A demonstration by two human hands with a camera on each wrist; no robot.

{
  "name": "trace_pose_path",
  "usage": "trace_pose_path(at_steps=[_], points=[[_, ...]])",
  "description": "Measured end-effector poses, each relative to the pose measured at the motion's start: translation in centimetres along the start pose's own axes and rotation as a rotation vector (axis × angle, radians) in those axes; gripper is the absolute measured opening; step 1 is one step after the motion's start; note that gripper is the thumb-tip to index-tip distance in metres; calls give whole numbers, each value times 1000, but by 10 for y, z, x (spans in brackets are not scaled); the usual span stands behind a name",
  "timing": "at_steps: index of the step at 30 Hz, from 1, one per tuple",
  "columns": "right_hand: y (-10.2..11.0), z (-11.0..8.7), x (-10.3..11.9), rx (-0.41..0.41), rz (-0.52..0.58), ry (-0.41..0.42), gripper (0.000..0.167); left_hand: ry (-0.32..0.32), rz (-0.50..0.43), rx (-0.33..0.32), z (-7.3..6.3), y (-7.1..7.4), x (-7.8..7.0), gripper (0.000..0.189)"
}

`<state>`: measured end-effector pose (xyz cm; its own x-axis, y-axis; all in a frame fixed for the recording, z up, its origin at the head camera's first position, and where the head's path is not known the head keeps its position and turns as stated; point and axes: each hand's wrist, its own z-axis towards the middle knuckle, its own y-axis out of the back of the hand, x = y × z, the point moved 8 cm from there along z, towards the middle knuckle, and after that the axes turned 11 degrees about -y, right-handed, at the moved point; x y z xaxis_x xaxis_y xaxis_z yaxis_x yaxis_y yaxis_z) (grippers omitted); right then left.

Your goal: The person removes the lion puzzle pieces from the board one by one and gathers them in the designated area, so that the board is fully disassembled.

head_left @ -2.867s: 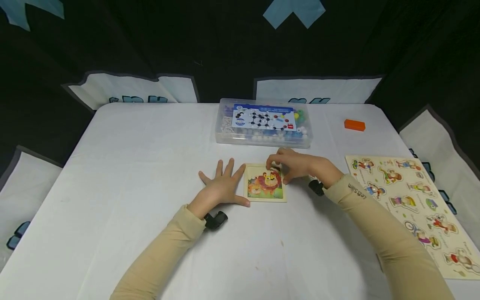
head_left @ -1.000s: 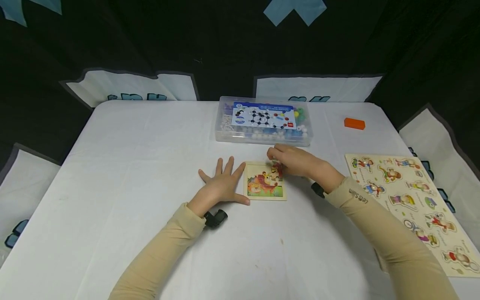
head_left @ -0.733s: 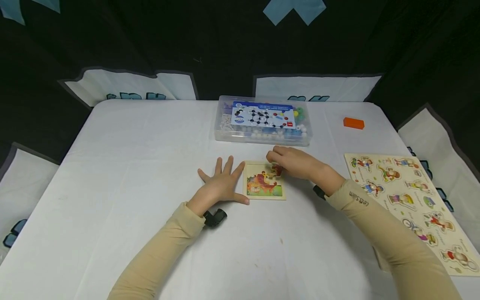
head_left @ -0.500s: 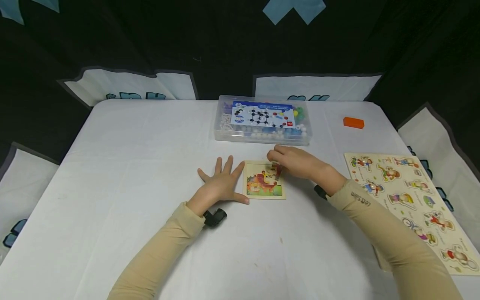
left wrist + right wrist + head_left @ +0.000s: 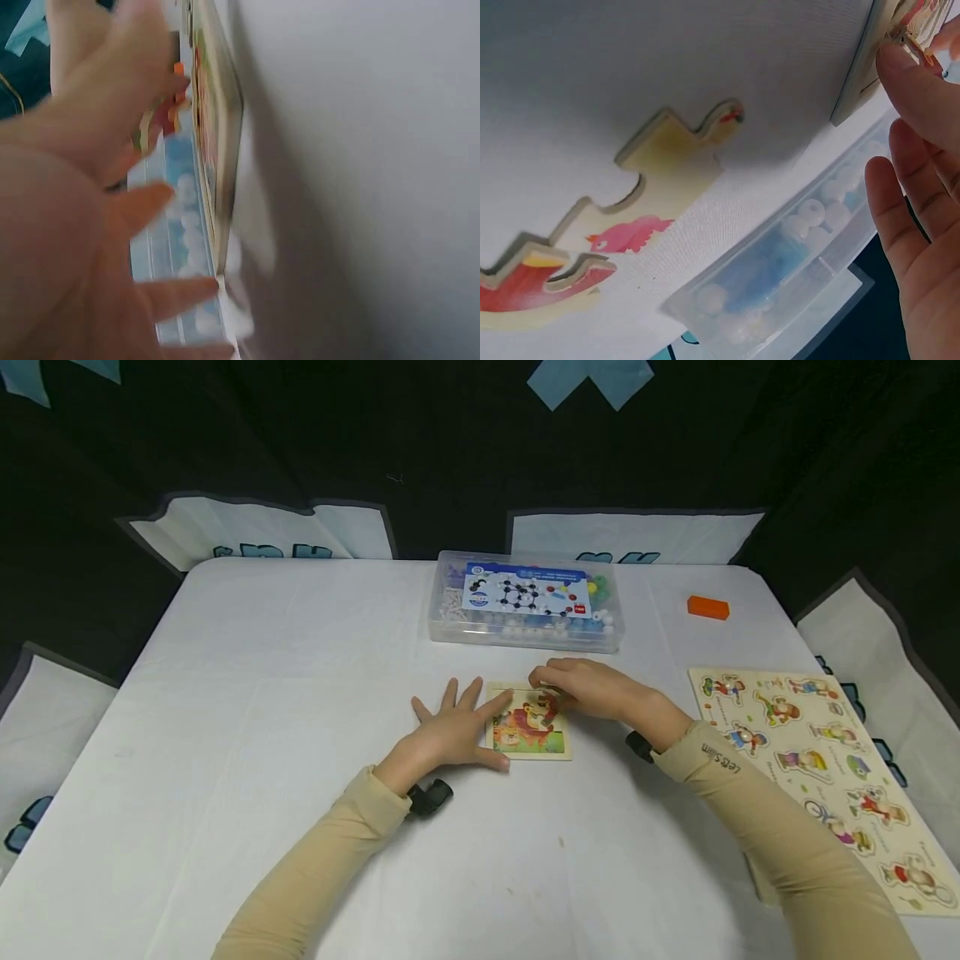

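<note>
A small square wooden jigsaw point(image 5: 525, 737) with a lion picture lies mid-table in a pale frame. My left hand point(image 5: 444, 739) is spread at its left side, the index fingertip overlapping the frame in the head view and the thumb at the lower left corner. My right hand point(image 5: 592, 687) pinches a reddish jigsaw piece point(image 5: 161, 118) over the upper right of the picture; it looks tilted in the left wrist view. In the right wrist view, a cream piece with a pink bird point(image 5: 679, 161) and a red and yellow piece point(image 5: 525, 289) appear on the white surface.
Behind the jigsaw stands a clear plastic case point(image 5: 525, 631) of coloured beads with a molecule label. An orange block point(image 5: 708, 607) is at the back right. A large wooden picture board point(image 5: 825, 752) lies at the right, partly under the right sleeve point(image 5: 780, 835).
The picture's upper right piece has come up tilted under my right hand, which is now slightly nearer. My left hand has slid right, its index finger now over the frame.
</note>
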<state>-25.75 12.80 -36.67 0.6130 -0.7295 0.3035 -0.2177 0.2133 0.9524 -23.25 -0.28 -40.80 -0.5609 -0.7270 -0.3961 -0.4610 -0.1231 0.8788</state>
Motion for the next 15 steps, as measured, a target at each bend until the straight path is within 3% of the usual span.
trace_pose_path(at_steps=[5, 11, 15], points=[[-2, 2, -1, 25, 23, -24, 37, -130, -25, 19, 5, -9, -21, 81], [-3, 1, -9, 82, 80, -113, 33, -113, 12, 34, 7, -15, -24, 82], [0, -6, -18, 115, 195, -169, 37, -111, 22, 40, 7, -16, -23, 83]])
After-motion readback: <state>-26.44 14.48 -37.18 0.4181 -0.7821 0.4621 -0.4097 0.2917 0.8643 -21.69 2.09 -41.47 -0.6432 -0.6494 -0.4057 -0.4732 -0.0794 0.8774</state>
